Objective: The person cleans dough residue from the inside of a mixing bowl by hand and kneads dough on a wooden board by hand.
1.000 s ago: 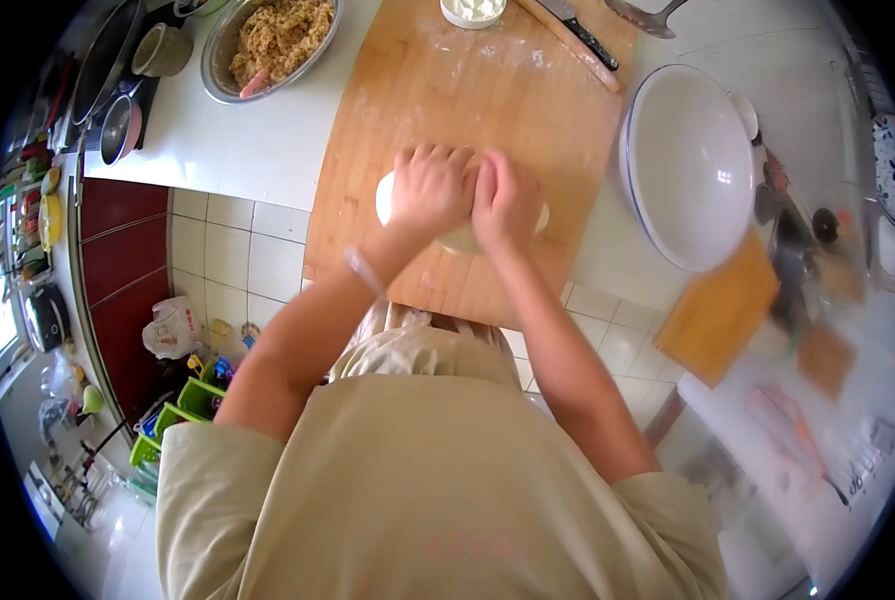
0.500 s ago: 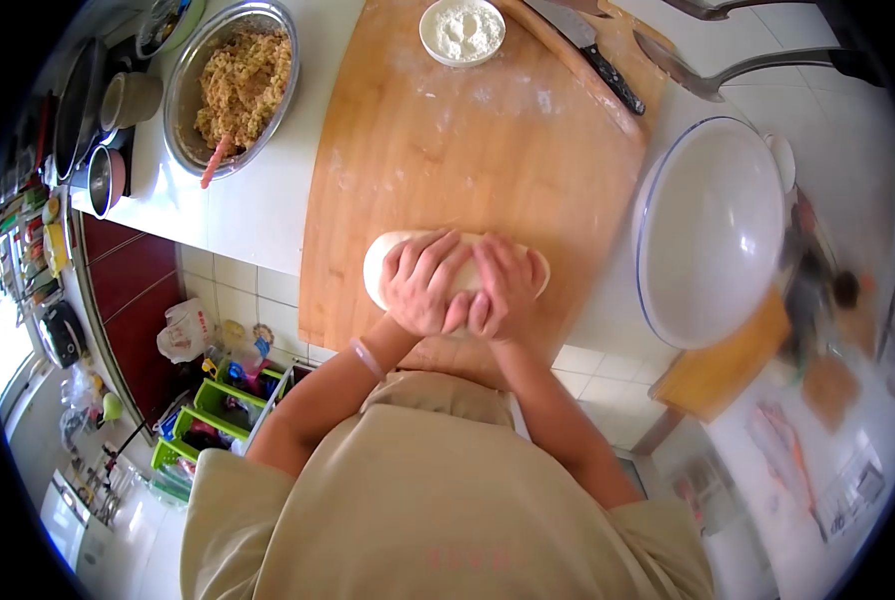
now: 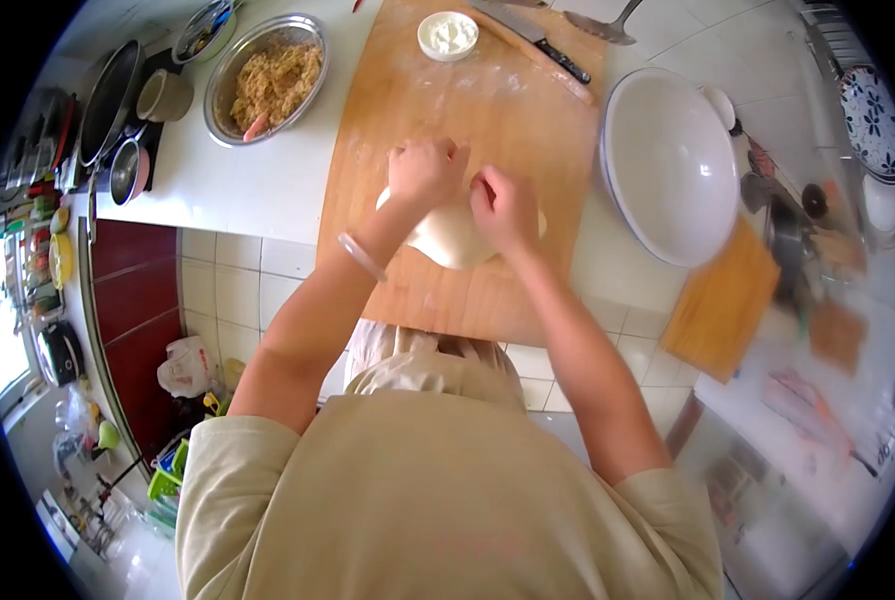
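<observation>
A pale lump of dough (image 3: 455,245) lies on the large wooden board (image 3: 513,120), partly hidden beneath my hands. My left hand (image 3: 428,173) is curled closed over the dough's far left side, its wrist bent and its fingertips mostly out of sight. To its right, my right hand (image 3: 505,208) is also closed, thumb side toward the left hand, on the dough's far right part. The hands are a short gap apart. Both seem to grip the far edge of the dough, which bulges toward my body.
A small bowl of white flour (image 3: 449,36) stands at the board's far end, beside a rolling pin (image 3: 543,60) and a black-handled knife (image 3: 565,62). A metal bowl (image 3: 218,95) of minced filling is at left. The white basin (image 3: 668,170) stands right, near a smaller board (image 3: 723,300).
Both hands have moved away from my body to the dough's far side, going from flat pressing to curled fingers. The dough has become broader toward me. My view has shifted.
</observation>
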`<state>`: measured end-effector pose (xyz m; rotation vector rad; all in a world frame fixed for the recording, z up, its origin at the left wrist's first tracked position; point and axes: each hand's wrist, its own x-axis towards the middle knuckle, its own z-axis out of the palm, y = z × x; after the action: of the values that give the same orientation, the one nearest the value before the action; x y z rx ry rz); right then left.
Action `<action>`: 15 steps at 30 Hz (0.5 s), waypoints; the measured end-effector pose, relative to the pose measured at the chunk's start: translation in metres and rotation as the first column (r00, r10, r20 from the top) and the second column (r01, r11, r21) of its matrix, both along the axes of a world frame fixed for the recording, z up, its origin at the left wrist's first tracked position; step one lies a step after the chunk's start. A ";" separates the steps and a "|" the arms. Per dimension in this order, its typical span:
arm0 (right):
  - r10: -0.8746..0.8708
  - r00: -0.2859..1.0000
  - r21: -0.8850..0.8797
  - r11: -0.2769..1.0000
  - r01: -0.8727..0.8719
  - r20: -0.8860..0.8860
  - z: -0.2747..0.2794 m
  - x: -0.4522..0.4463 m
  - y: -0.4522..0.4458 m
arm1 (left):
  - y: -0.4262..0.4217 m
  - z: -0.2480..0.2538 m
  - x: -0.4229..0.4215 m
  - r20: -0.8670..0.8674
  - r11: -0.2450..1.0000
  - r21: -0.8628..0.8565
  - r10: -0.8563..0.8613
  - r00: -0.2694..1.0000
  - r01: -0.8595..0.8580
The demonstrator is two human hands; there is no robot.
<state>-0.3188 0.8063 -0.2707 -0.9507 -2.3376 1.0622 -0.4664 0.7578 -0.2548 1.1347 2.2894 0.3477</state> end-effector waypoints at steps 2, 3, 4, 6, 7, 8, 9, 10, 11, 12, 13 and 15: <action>-0.146 0.987 0.053 0.988 0.142 0.068 -0.003 0.015 -0.042 | -0.054 -0.027 0.034 -0.268 0.961 0.251 -0.047 0.962 0.117; -0.126 0.988 0.185 0.977 0.108 0.088 -0.006 0.024 -0.062 | -0.078 -0.025 0.044 -0.234 0.977 0.147 -0.118 0.965 0.155; -0.113 0.988 0.312 0.947 0.074 0.109 -0.007 0.034 -0.081 | -0.103 -0.025 0.057 -0.266 0.950 0.268 -0.086 0.960 0.159; 0.002 0.993 0.333 0.942 -0.041 0.116 -0.011 0.060 -0.110 | -0.148 -0.022 0.078 -0.281 0.897 0.393 -0.092 0.955 0.202; 0.000 0.993 0.326 0.945 -0.040 0.121 -0.015 0.073 -0.124 | -0.167 -0.032 0.086 -0.310 0.869 0.434 -0.105 0.945 0.238; 0.016 0.994 0.346 0.937 -0.053 0.110 -0.020 0.083 -0.137 | -0.182 -0.046 0.092 -0.313 0.849 0.467 -0.105 0.944 0.249; 0.033 0.995 0.367 0.928 -0.067 0.098 -0.027 0.085 -0.140 | -0.185 -0.057 0.095 -0.339 0.808 0.526 -0.086 0.937 0.265; 0.032 0.994 0.358 0.931 -0.068 0.106 -0.034 0.082 -0.136 | -0.180 -0.059 0.094 -0.360 0.766 0.580 -0.066 0.931 0.278; 0.012 0.997 0.373 0.927 -0.038 0.070 -0.040 0.079 -0.132 | -0.173 -0.064 0.090 -0.352 0.773 0.573 -0.068 0.933 0.272; -0.005 0.999 0.383 0.924 -0.009 0.036 -0.044 0.077 -0.130 | -0.168 -0.066 0.088 -0.353 0.780 0.566 -0.064 0.933 0.268; -0.025 0.999 0.392 0.920 0.012 0.028 -0.045 0.069 -0.121 | -0.159 -0.065 0.084 -0.354 0.787 0.559 -0.059 0.933 0.262; -0.025 0.999 0.348 0.937 0.013 0.028 -0.047 0.055 -0.101 | -0.136 -0.058 0.071 -0.313 0.812 0.533 -0.073 0.947 0.239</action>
<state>-0.2642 0.7049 -0.3178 -0.8550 -2.4268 0.5962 -0.3957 0.6221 -0.3128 1.7556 2.3734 0.8997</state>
